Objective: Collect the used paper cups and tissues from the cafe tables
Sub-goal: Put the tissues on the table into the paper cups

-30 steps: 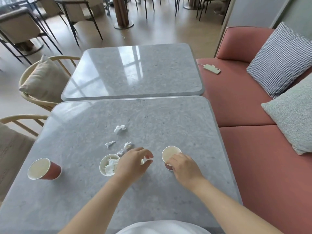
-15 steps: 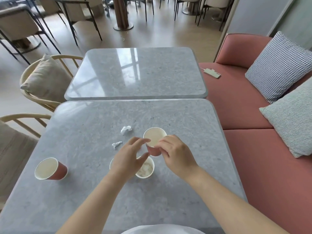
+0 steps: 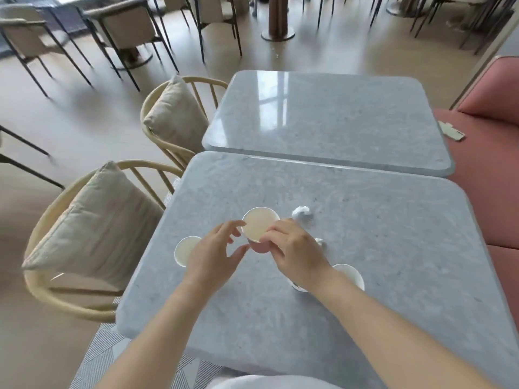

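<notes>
Paper cup [image 3: 257,226] pinched by right hand [image 3: 295,248]; left hand [image 3: 213,255] splayed; wrist [image 3: 323,272] half-hides second cup [image 3: 351,275].

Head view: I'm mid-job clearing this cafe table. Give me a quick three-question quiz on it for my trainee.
1. True or false: the far table bears a crumpled tissue.
2. How many paper cups are in view? A two, B three, C four.
3. Fill in: the middle cup is in the grip of the ____ hand.

Key
1. False.
2. B: the left cup, the middle cup and the right cup.
3. Right: the right hand pinches it near the rim.
</notes>
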